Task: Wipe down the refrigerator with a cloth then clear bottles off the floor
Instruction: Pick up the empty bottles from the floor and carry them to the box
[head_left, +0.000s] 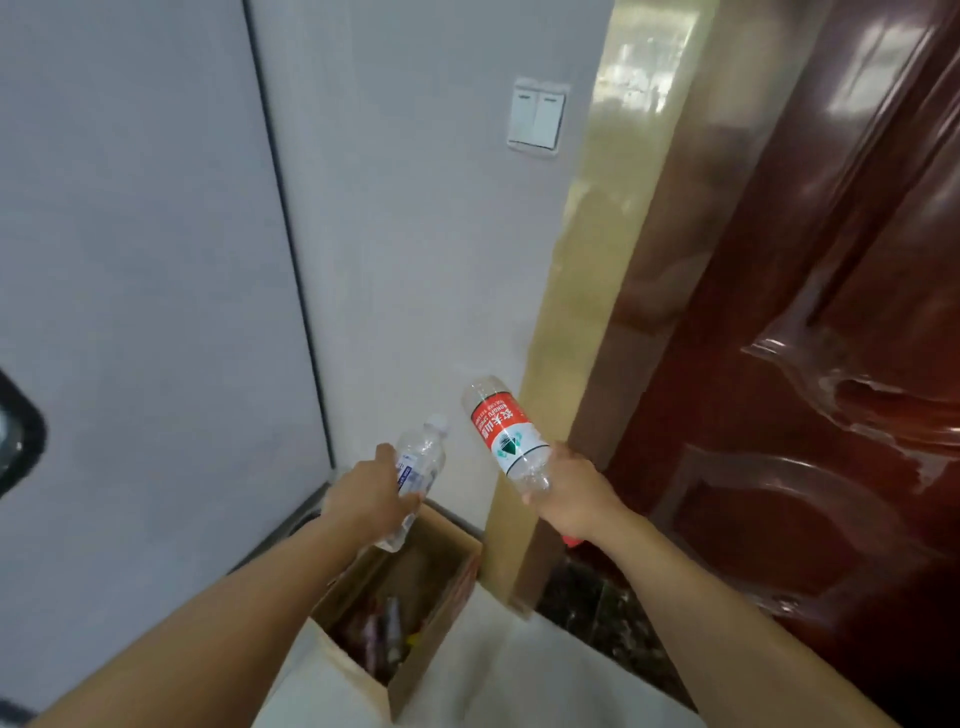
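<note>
My left hand grips a clear plastic bottle with a blue-and-white label, its white cap pointing up and away. My right hand grips a clear bottle with a red-and-white label near its neck, base pointing up; its red cap shows below my wrist. Both bottles are held above an open cardboard box on the floor. The refrigerator's grey side fills the left of the view. No cloth is in view.
The box holds several items I cannot make out. A grey wall with a double light switch is ahead. A yellowish door frame and a dark red door stand at right. The floor is pale, with a dark threshold strip.
</note>
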